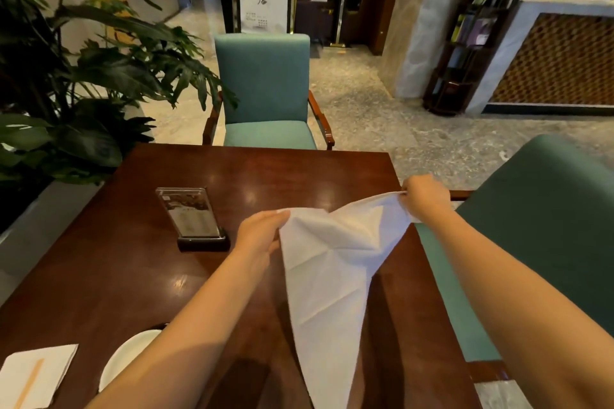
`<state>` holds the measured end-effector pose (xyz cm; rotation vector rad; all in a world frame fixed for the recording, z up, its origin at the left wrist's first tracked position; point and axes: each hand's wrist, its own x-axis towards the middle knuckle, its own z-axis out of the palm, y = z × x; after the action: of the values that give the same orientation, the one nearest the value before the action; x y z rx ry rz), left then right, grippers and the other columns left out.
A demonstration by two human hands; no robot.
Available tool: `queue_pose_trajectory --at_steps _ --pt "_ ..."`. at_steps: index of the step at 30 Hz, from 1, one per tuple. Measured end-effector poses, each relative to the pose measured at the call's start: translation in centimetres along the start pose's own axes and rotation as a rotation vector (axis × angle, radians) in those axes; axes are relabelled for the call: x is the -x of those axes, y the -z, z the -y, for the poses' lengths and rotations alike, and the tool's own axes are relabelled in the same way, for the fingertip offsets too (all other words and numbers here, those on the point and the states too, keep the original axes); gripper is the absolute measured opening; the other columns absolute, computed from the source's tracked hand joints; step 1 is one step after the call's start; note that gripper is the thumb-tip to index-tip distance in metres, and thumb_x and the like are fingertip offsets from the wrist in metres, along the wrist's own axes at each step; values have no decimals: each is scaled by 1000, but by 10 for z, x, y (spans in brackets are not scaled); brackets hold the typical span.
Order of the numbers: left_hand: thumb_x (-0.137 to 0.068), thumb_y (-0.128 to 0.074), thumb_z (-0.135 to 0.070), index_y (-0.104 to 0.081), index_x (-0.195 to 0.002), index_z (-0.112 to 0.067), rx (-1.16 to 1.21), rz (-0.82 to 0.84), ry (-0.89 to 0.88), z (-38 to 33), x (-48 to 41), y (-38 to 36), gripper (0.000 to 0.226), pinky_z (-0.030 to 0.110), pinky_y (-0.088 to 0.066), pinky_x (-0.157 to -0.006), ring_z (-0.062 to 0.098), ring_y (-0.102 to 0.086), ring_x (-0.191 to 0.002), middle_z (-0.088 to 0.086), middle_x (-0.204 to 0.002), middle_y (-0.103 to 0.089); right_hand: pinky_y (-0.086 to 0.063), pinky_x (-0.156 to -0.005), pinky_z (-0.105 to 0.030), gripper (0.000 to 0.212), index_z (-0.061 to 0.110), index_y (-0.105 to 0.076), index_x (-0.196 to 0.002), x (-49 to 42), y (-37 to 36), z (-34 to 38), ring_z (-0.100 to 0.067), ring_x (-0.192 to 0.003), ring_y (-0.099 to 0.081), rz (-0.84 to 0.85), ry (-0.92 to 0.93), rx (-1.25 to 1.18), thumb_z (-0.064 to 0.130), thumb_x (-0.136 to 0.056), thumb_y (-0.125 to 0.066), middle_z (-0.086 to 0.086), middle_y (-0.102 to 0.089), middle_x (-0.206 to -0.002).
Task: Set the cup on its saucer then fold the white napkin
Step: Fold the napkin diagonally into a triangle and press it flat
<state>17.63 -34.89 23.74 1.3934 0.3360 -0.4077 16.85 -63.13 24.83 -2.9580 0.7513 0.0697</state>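
Note:
The white napkin hangs spread in the air above the dark wooden table, creased, its lower point dropping toward the bottom edge of the view. My left hand pinches its upper left corner. My right hand grips the upper right corner, out near the table's right edge. A white saucer or plate shows partly at the lower left, behind my left forearm. No cup is visible.
An acrylic menu stand on a dark base sits mid-table. A small paper napkin with a wooden stick lies at the lower left. Teal chairs stand across the table and at the right. A large plant crowds the left.

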Motion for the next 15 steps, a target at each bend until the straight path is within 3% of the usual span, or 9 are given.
queue_pose_trajectory --at_steps 3,5,8,11,13,14,15 --pt "-86 -63 -8 -63 -97 -6 -62 -109 43 10 -32 12 11 22 -44 -57 13 -55 -72 5 -87 -61 -37 -59 -34 33 11 -34 -55 -10 -12 20 -20 -50 -32 -7 26 79 -5 -82 -47 -5 -34 -58" --pt "-86 -63 -10 -63 -88 -9 -224 -176 4 17 -55 18 3 23 -42 -60 14 -52 -70 3 -80 -59 -38 -60 -34 33 11 -35 -57 -18 -20 33 -22 -53 -37 -32 26 113 -6 -83 -47 -4 -34 -59" --pt "-84 -63 -16 -66 -82 -7 -405 -242 -31 29 -86 23 10 31 -45 -69 24 -54 -70 10 -73 -61 -41 -58 -35 14 6 -55 -81 -29 -34 48 -33 -70 -54 -70 7 113 -6 -85 -47 -10 -53 -72" --pt "-85 -61 -14 -64 -77 -6 -397 -266 25 44 -115 25 12 34 -54 -76 24 -62 -64 7 -63 -63 -40 -57 -35 19 3 -56 -102 -35 -50 59 -35 -85 -62 -57 7 136 -4 -88 -46 -16 -64 -97" --pt "-84 -60 -14 -64 -65 -13 -388 -273 53 55 -134 26 19 40 -55 -83 28 -66 -78 9 -73 -68 -38 -55 -34 21 2 -54 -106 -37 -62 64 -34 -87 -63 -57 16 160 -4 -88 -46 -16 -64 -100" --pt "-84 -59 -14 -67 -70 -14 -395 -259 69 58 -137 25 16 41 -54 -85 30 -65 -84 12 -86 -70 -36 -54 -34 21 2 -53 -107 -38 -67 65 -33 -86 -63 -59 18 176 -4 -88 -47 -16 -64 -99" --pt "-85 -57 -14 -69 -88 -11 -403 -242 68 60 -140 23 13 40 -53 -87 29 -63 -91 14 -104 -68 -36 -53 -33 21 2 -52 -108 -38 -71 66 -33 -85 -64 -59 18 191 -3 -87 -49 -16 -65 -99"
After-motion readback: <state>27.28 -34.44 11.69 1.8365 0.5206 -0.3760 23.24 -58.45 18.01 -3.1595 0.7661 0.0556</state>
